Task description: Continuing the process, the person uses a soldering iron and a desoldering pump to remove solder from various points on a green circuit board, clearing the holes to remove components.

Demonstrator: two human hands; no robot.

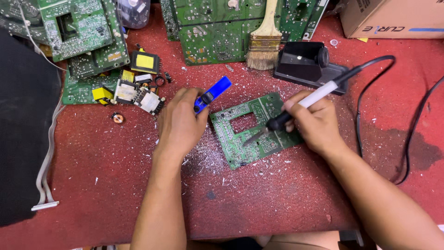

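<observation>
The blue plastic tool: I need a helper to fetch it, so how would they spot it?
On the red table, find the green circuit board with a rectangular hole. Left of it, the left hand grips the blue plastic tool, the only blue thing among green boards.

Both forearms extended forward, left hand point(179, 124) curled in a grip, right hand point(314, 122) fisted, pen-style
</observation>
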